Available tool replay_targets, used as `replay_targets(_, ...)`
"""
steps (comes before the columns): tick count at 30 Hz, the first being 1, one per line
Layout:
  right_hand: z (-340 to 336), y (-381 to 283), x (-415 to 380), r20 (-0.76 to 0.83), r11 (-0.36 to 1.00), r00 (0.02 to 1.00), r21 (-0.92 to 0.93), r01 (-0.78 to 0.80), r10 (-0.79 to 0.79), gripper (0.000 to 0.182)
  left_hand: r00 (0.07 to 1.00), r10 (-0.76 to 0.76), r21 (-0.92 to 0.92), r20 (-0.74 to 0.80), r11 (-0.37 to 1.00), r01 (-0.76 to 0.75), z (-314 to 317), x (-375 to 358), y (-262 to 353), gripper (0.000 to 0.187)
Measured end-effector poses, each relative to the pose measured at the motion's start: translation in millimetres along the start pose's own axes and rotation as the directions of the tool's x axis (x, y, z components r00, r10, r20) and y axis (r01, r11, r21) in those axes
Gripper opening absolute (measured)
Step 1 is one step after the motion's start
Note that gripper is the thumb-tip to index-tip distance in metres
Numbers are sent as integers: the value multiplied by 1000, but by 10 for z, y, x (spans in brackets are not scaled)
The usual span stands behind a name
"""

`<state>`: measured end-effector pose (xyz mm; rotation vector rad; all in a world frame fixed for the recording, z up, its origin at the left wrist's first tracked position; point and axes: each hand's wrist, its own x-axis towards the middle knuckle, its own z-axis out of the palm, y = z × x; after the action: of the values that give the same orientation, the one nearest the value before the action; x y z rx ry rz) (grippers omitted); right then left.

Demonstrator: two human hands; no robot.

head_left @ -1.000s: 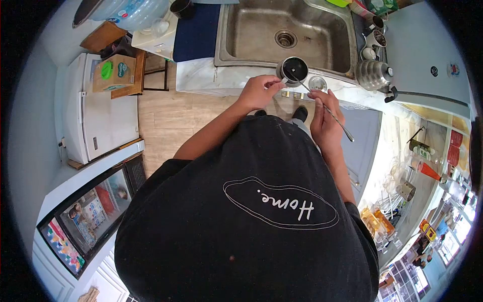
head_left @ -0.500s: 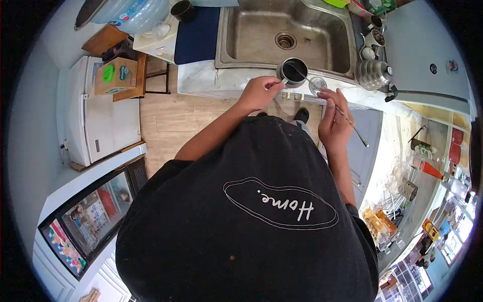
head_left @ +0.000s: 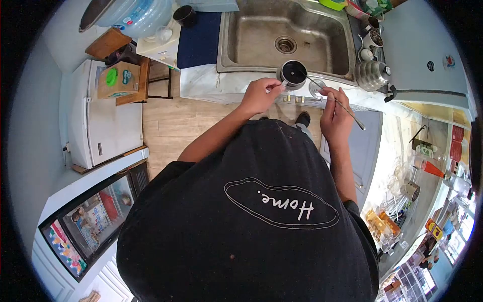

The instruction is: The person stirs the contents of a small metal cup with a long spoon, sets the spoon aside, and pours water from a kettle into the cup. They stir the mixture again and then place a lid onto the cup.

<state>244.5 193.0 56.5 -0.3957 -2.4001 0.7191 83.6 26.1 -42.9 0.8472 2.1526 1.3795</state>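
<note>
A metal mug (head_left: 293,74) with dark liquid stands on the counter edge in front of the sink. My left hand (head_left: 263,94) pinches the mug's handle at its near left side. My right hand (head_left: 336,111) grips a long thin metal spoon (head_left: 356,119), whose far end dips into the mug from the right. A small clear glass (head_left: 316,87) stands between the mug and my right hand, under the spoon's shaft, partly hidden by the fingers.
Beyond the counter edge lies the steel sink (head_left: 251,40). A dark blue mat (head_left: 199,43) with a dark cup (head_left: 184,16) near it is on the left. To the right are a ribbed metal kettle (head_left: 373,75) and small cups (head_left: 373,39).
The spoon's near end has swung slightly toward me and left, and its shaft lies differently across the mug's rim. My left hand stays on the handle. The whole view has shifted slightly.
</note>
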Motion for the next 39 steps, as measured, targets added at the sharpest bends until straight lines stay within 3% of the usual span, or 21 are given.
replay_targets(4, -38, -81, -53, 37, 999, 999, 26, -34, 33, 17, 1000, 22, -20, -5, 1000, -22, 18, 12, -15, 29)
replay_targets(10, -112, -105, -35, -108, 998, 994, 44, 36, -31, 14, 998, -51, -31, -46, 998, 50, -25, -45, 134, 32)
replay_targets(13, -145, -72, -62, -94, 999, 995, 45, 29, -24, 17, 993, -84, -44, -87, 996, 80, -65, -74, 133, 33)
replay_targets(16, -299, -95, -51, -149, 993, 989, 114, -6, 23, 22, 980, -95, -81, -173, 993, 82, -93, -116, 92, 33)
replay_targets(19, -396, -56, -6, -57, 987, 990, 102, -124, 130, 30, 968, -143, -152, -207, 982, 112, -132, -181, 121, 32)
replay_targets(21, -460, 6, 20, -100, 960, 968, 188, -209, 231, 32, 960, -163, -155, -228, 979, 129, -153, -198, 172, 30)
replay_targets(25, -609, 328, 140, -209, 849, 875, 419, -323, 436, 33, 957, -148, -222, -250, 971, 92, -141, -262, 394, 32)
replay_targets(26, -655, 425, 164, -172, 727, 832, 598, -337, 528, 34, 955, -145, -229, -259, 970, 85, -139, -275, 491, 32)
replay_targets(30, -926, 763, 308, -113, 511, 728, 784, -352, 676, 31, 957, -93, -236, -275, 971, 27, -80, -238, 831, 34)
replay_targets(34, -1223, 1144, 474, -181, 534, 735, 798, -279, 654, 33, 964, -57, -255, -261, 967, -12, 152, -66, 1137, 33)
replay_targets(37, -1463, 1359, 682, -244, 610, 713, 728, -313, 657, 33, 975, -29, -255, -220, 967, -29, 436, 150, 1392, 33)
replay_targets(39, -1564, 1565, 829, -308, 694, 758, 674, -253, 575, 34, 984, -29, -273, -176, 962, -21, 657, 302, 1472, 33)
